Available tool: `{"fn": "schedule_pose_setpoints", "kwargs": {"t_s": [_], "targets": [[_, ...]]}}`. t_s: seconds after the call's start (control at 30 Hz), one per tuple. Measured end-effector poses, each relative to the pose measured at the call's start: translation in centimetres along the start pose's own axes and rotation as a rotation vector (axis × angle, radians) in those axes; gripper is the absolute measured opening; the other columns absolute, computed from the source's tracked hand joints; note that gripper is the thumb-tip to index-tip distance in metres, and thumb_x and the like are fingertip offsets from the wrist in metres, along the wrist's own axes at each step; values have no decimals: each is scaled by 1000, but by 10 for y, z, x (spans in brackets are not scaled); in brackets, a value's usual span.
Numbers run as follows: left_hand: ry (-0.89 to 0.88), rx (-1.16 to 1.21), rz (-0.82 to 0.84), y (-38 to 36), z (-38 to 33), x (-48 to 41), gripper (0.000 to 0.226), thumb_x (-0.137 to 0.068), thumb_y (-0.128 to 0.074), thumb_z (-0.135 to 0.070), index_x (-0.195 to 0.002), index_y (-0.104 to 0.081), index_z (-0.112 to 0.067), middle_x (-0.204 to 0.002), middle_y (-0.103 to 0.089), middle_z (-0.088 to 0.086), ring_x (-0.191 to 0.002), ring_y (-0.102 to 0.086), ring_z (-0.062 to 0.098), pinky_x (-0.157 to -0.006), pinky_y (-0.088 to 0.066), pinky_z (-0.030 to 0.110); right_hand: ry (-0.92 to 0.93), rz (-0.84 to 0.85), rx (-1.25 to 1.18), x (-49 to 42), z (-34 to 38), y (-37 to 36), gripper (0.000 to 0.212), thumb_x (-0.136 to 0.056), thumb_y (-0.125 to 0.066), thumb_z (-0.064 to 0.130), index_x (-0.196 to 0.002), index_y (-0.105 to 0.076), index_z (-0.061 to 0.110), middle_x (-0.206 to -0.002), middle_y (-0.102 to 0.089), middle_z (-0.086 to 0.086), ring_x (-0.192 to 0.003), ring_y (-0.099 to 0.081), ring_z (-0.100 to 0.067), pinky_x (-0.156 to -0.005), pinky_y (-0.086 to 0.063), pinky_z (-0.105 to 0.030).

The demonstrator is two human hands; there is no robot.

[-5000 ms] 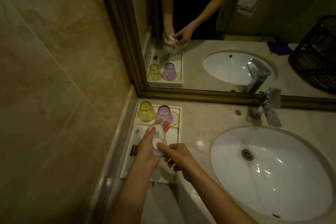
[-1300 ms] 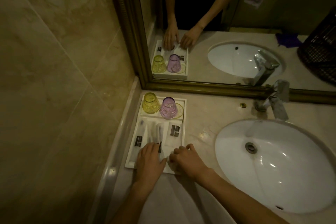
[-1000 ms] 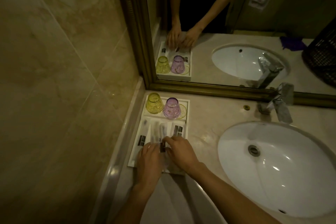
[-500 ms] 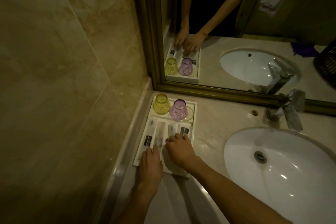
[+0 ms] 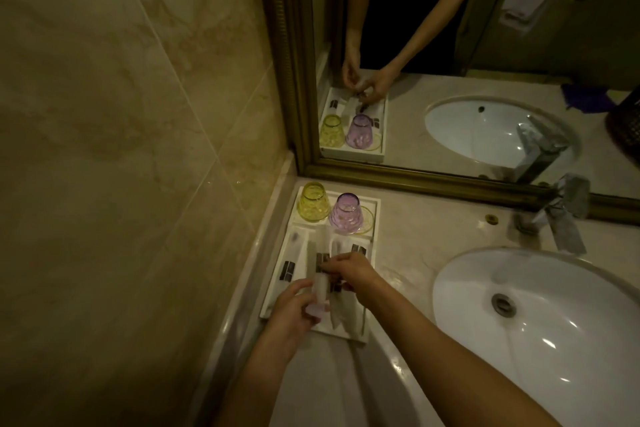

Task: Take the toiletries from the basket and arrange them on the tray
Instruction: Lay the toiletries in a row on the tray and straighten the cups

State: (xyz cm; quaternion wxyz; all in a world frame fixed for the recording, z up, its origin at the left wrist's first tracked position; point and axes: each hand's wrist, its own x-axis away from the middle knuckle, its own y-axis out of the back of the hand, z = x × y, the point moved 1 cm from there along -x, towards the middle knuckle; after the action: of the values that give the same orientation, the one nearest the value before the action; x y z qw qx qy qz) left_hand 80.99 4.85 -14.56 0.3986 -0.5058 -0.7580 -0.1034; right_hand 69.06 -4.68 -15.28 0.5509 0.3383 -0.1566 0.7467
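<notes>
White tray (image 5: 277,302) sits at tabletop's (image 5: 408,229) left end against the tiled wall. Far end: yellow cup (image 5: 313,202) and purple cup (image 5: 346,213), both upside down. Near section: flat white packets (image 5: 290,267) with dark labels, side by side. Left hand (image 5: 294,310) grip closed on small white bottle (image 5: 320,291), held just above tray. Right hand (image 5: 349,272) grip pinched at the bottle's top end. Sink (image 5: 540,319) right, faucet (image 5: 561,215) behind. Basket edge (image 5: 627,128) visible only in mirror (image 5: 450,45).
</notes>
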Motion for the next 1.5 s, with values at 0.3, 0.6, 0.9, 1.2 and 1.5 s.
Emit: {"fn": "schedule_pose_setpoints", "kwargs": {"t_s": [0.3,0.6,0.9,1.2,1.5], "targets": [[-42,-306,-211,14,4,6,33,-83,-67,7,-115,-63,-2,-104,-70,24,-88,-73,35,-85,-59,45,-19,-78,99,-21,6,-4,21,-87,-78,11,-69,-70,3,-74,-69,-19,-52,-55,-19,-47,-42,-26],[-756,-1433,-47,20,25,8,37,-99,-45,-15,-135,-53,-13,-141,-55,7,-128,-50,21,-106,-42,34,470,-270,1056,-19,14,-15,18,-89,-57,4,-104,-67,4,-108,-69,-17,-96,-69,-36,-76,-55,-38],[-775,-1619,-121,39,26,0,40,-101,-38,-24,-139,-53,-25,-134,-62,-7,-117,-60,7,-99,-43,18,713,-4,1404,-22,-3,-10,46,-93,-56,9,-138,-61,18,-145,-55,-7,-130,-53,-33,-117,-29,-47],[-596,-1262,-173,-4,17,3,17,-95,-51,-21,-96,-68,-21,-94,-69,-3,-87,-64,11,-74,-52,25,219,-173,1071,-15,-8,22,49,-89,-60,54,-110,-69,10,-111,-71,-11,-100,-70,-33,-80,-55,-37],[-141,-583,-135,-19,13,-15,31,-90,-66,-17,-121,-63,-12,-110,-70,10,-93,-69,24,-83,-59,38,230,75,459,-3,-20,26,10,-82,-73,9,-72,-74,8,-73,-69,-13,-69,-69,-25,-65,-54,-31]]}}
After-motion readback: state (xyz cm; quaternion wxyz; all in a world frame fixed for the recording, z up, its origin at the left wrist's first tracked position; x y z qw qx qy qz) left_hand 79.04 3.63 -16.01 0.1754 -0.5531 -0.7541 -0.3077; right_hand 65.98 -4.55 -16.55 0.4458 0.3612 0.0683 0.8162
